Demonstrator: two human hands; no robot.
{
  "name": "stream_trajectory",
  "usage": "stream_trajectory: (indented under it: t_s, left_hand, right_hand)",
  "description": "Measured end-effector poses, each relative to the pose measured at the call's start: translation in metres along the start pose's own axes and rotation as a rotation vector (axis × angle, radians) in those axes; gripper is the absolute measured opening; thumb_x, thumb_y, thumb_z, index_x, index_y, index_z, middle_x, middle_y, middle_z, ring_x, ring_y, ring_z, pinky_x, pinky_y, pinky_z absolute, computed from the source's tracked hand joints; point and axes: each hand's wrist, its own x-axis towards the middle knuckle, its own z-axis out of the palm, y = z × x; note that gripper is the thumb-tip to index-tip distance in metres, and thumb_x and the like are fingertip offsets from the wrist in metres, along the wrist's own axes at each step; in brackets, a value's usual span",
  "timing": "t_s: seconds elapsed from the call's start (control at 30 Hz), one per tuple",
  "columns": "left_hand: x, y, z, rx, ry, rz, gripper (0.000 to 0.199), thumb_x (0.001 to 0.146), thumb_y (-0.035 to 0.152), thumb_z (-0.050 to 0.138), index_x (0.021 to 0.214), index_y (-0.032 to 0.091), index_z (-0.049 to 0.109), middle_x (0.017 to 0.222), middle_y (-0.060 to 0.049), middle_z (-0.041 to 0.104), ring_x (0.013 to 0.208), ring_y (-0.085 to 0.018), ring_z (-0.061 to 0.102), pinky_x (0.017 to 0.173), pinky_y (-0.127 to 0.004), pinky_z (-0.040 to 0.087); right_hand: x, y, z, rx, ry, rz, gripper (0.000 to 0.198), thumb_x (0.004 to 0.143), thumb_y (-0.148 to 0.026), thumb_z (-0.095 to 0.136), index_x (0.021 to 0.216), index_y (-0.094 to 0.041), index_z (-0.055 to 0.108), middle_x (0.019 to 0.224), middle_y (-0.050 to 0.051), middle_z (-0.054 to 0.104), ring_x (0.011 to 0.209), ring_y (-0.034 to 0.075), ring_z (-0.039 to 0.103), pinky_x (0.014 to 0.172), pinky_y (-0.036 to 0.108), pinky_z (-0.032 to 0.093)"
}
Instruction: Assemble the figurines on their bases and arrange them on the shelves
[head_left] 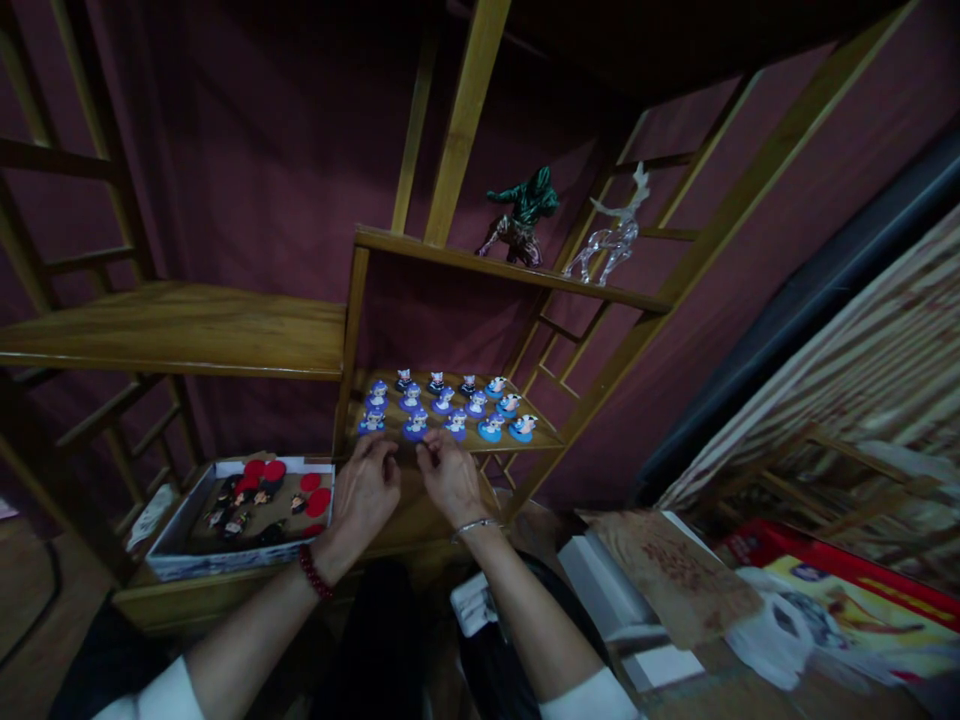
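Observation:
Several small figurines on round bases stand in rows on the lower shelf (540, 437). Most are purple and white; those on the right have light blue bases. At the front edge my right hand (450, 480), with a bracelet at the wrist, has thumb and forefinger together at the base of a purple figurine (415, 424). My left hand (367, 488), with red beads at its wrist, is curled just left of it, below the front-left figurine (372, 420). Its fingers hide whatever may be in them.
A shallow box (225, 565) at left holds dark figurines and red discs. Above stand a green-and-brown figure (525, 215) and a clear deer figurine (615, 235). Wooden posts frame the shelves. Cardboard (675, 570) and a plastic bag (772, 630) lie at lower right.

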Motion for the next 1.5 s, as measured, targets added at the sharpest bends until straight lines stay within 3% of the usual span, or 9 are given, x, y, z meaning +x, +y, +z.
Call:
stream_trajectory:
  t_s: [0.2,0.4,0.73,1.5]
  left_hand:
    - [-0.005,-0.010,-0.005,0.023,0.045,-0.064,0.027,0.076,0.018,0.041,0.097,0.019,0.058,0.126,-0.007,0.043,0.100,-0.018,0.053,0.082,-0.027,0.044]
    - [-0.003,-0.007,-0.012,0.070,-0.061,-0.143,0.029,0.077,0.020,0.042,0.102,0.019,0.056,0.132,-0.009,0.038,0.104,-0.021,0.052,0.082,-0.029,0.044]
    - [0.004,-0.009,-0.011,0.065,-0.113,-0.178,0.036,0.077,0.019,0.042,0.112,0.018,0.050,0.133,-0.012,0.036,0.107,-0.024,0.050,0.082,-0.032,0.043]
    - [0.003,-0.019,-0.005,0.045,-0.059,-0.093,0.034,0.075,0.016,0.043,0.107,0.016,0.053,0.125,-0.010,0.046,0.102,-0.021,0.054,0.080,-0.030,0.045]
  right_hand:
    - [-0.002,-0.016,0.004,-0.022,-0.087,-0.112,0.022,0.082,-0.028,0.041,0.097,-0.019,0.055,0.073,0.001,0.063,0.068,0.012,0.058,0.065,0.020,0.039]
    - [0.006,-0.033,0.007,-0.164,-0.236,-0.112,0.033,0.083,-0.033,0.039,0.111,-0.022,0.051,0.079,0.002,0.066,0.072,0.015,0.060,0.064,0.022,0.040]
    - [0.018,-0.037,0.009,-0.277,-0.330,-0.131,0.032,0.084,-0.034,0.034,0.107,-0.022,0.053,0.087,0.004,0.066,0.082,0.016,0.059,0.068,0.025,0.039]
    - [0.018,-0.036,0.008,-0.258,-0.302,-0.186,0.028,0.082,-0.031,0.038,0.104,-0.029,0.055,0.081,0.000,0.066,0.072,0.015,0.059,0.060,0.023,0.036]
